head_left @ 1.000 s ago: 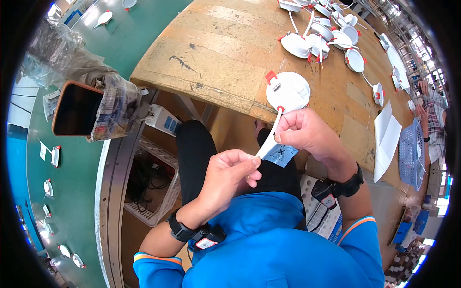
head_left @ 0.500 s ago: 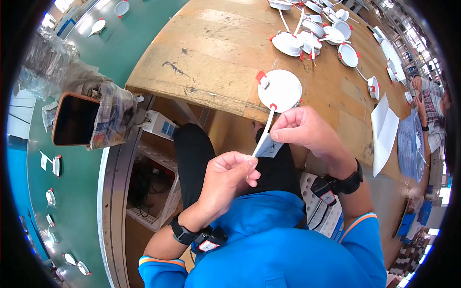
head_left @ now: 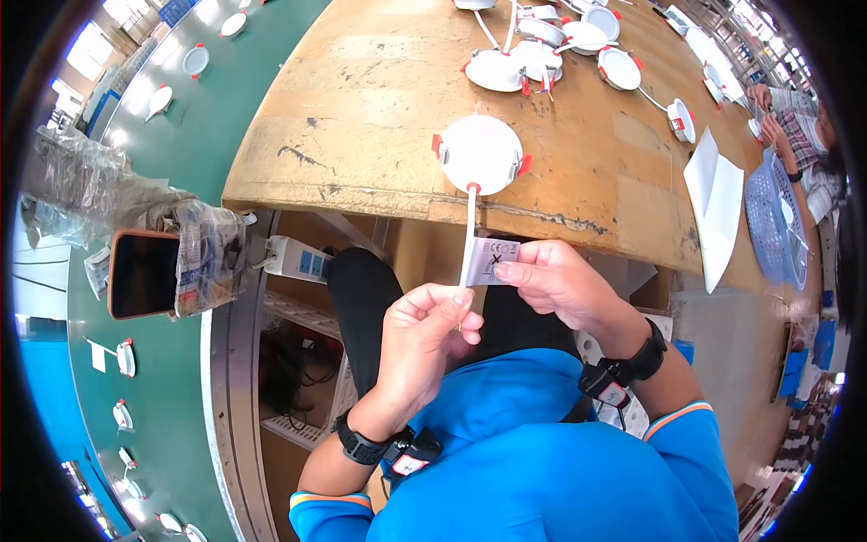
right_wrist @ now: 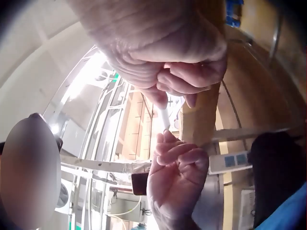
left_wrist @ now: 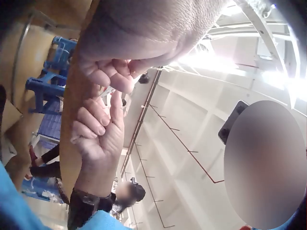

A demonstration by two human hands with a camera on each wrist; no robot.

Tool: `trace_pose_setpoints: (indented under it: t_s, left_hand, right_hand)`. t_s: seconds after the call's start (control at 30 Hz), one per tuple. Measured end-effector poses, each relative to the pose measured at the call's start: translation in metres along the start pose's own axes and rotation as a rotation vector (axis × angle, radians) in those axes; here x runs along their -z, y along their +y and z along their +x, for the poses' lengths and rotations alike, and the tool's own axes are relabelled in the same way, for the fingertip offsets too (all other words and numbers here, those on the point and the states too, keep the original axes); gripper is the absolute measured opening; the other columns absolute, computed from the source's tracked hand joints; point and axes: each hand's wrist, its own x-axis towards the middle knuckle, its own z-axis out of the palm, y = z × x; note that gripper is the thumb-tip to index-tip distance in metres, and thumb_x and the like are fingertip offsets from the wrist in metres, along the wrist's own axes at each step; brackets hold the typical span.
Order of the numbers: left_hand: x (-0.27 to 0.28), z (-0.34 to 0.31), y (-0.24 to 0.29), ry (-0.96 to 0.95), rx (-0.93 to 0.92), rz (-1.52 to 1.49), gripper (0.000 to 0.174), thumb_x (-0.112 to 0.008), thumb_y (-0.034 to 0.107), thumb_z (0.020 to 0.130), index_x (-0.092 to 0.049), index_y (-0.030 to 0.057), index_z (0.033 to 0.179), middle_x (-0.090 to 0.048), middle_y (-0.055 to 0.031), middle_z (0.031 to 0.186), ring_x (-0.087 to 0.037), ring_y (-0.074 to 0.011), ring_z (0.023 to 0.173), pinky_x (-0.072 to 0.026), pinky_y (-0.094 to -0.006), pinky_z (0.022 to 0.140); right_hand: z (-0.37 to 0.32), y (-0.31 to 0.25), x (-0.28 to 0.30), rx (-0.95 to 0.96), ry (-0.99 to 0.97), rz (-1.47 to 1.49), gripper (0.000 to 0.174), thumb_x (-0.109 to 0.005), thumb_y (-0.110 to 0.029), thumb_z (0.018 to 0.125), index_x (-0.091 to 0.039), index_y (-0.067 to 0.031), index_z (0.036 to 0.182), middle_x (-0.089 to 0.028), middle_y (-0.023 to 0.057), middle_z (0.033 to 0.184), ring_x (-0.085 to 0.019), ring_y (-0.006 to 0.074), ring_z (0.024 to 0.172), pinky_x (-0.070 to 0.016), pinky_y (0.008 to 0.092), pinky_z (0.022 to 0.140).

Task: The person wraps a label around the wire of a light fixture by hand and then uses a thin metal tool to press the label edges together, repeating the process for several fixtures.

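Note:
A round white lamp [head_left: 480,155] with red clips lies at the table's near edge in the head view, its white cable [head_left: 470,221] running toward the person. The left hand [head_left: 423,339] pinches the cable's lower end between thumb and finger. To its right, the right hand [head_left: 562,287] pinches a silver-grey printed label [head_left: 490,260] whose left edge lies against the cable. In the left wrist view the left hand [left_wrist: 139,38] is above the right hand [left_wrist: 98,129]. The right wrist view has the right hand [right_wrist: 158,48] over the left hand [right_wrist: 177,177], with the white cable between them.
More lamps [head_left: 539,60] lie at the table's far side. A folded white sheet [head_left: 713,208] and a blue basket [head_left: 775,217] are at right. At left, a phone [head_left: 144,274] stands beside a wrapped post, near a green surface [head_left: 181,117] with several lamps.
In the head view, the lamp and table have shifted left. The label has turned its printed face up beside the cable, and the right hand has moved lower, still pinching it.

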Motion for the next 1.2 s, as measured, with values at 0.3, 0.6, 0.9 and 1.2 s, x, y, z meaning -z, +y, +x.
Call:
trace_pose_setpoints:
  t_s: [0.3,0.6,0.9,1.2]
  left_hand:
    - [-0.001,0.003,-0.011,0.063,-0.085,0.005,0.012,-0.061,0.016,0.084,-0.06,0.0044,0.083,-0.062,-0.0052,0.068,-0.055,-0.0082,0.056,-0.0419,-0.0195,0.045]
    - [-0.006,0.006,-0.015,0.07,-0.105,0.0,0.013,-0.06,0.015,0.084,-0.06,0.0023,0.084,-0.062,-0.0063,0.069,-0.055,-0.0087,0.056,-0.0439,-0.0198,0.052]
    - [-0.009,0.007,-0.018,0.04,-0.074,-0.008,0.013,-0.059,0.013,0.085,-0.06,0.0004,0.086,-0.062,-0.0072,0.07,-0.056,-0.0091,0.058,-0.0452,-0.0199,0.055]
    - [-0.01,0.009,-0.022,0.047,-0.11,-0.022,0.013,-0.059,0.013,0.085,-0.059,-0.0001,0.086,-0.062,-0.0066,0.071,-0.055,-0.0086,0.059,-0.0459,-0.02,0.056]
  right_hand:
    - [-0.001,0.001,-0.005,0.04,0.091,0.055,0.017,-0.061,-0.015,0.083,-0.061,-0.0002,0.09,-0.045,-0.0077,0.059,-0.027,-0.0004,0.046,-0.0193,0.0171,0.041]
    - [-0.001,0.006,0.0,0.09,0.104,0.072,0.016,-0.062,-0.014,0.081,-0.061,-0.0016,0.091,-0.057,-0.0011,0.073,-0.045,0.0037,0.059,-0.0359,0.0178,0.053]
    - [0.007,0.007,-0.007,0.125,0.106,0.179,0.02,-0.064,-0.015,0.08,-0.061,-0.0049,0.097,-0.064,0.0034,0.088,-0.059,0.0083,0.078,-0.0464,0.021,0.066]
    - [0.011,0.012,-0.008,0.082,0.177,0.199,0.023,-0.064,-0.016,0.08,-0.06,-0.0034,0.099,-0.065,0.0076,0.088,-0.062,0.013,0.08,-0.0494,0.0239,0.067]
